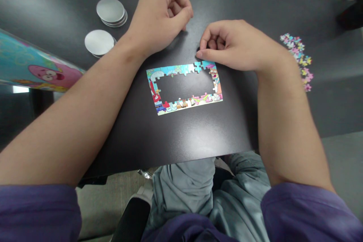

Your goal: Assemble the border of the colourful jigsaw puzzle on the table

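A rectangular frame of joined jigsaw edge pieces (184, 70) lies on the dark table (178, 140), its middle bare. One blue piece (197, 67) at the top edge, near the right corner, sits slightly askew. My right hand (227, 43) is just above that corner, fingers curled and thumb near the index fingertip; whether anything is between them is hidden. Up and to the left of it, my left hand (168, 13) rests above the frame with curled fingers, and its grip is hidden too. A heap of loose pieces (300, 60) lies beyond my right forearm.
Two stacks of round silvery discs (110, 10) (99, 42) are at the upper left. A colourful box with a pink cartoon figure (53, 75) stands at the left, partly behind my left forearm. A dark object (351, 15) is at the far right edge.
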### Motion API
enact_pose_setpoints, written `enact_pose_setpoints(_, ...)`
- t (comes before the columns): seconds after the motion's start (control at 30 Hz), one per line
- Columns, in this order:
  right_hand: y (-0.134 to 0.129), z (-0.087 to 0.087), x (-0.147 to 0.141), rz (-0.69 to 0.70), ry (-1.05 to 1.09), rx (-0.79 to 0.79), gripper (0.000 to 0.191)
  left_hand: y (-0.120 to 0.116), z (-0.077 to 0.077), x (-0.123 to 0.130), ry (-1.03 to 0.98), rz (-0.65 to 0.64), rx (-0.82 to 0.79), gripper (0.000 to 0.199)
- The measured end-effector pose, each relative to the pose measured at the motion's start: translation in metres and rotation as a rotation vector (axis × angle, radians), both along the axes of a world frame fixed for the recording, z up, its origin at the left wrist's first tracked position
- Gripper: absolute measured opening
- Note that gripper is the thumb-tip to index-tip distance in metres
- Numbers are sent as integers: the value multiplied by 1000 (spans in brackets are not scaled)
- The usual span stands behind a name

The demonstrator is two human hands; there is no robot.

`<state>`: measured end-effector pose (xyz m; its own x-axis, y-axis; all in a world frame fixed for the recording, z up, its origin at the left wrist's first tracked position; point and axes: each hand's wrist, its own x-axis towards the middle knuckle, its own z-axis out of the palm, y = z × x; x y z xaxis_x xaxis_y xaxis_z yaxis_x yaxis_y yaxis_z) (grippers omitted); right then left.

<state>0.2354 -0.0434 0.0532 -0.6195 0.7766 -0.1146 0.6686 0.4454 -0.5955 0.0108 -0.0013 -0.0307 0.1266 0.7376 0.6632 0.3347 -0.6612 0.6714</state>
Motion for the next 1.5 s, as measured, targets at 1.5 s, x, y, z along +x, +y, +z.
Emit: enact_pose_setpoints(1.5,-1,-2,-3,-12,-10,63,8,1,1,1,-17,-23,1,31)
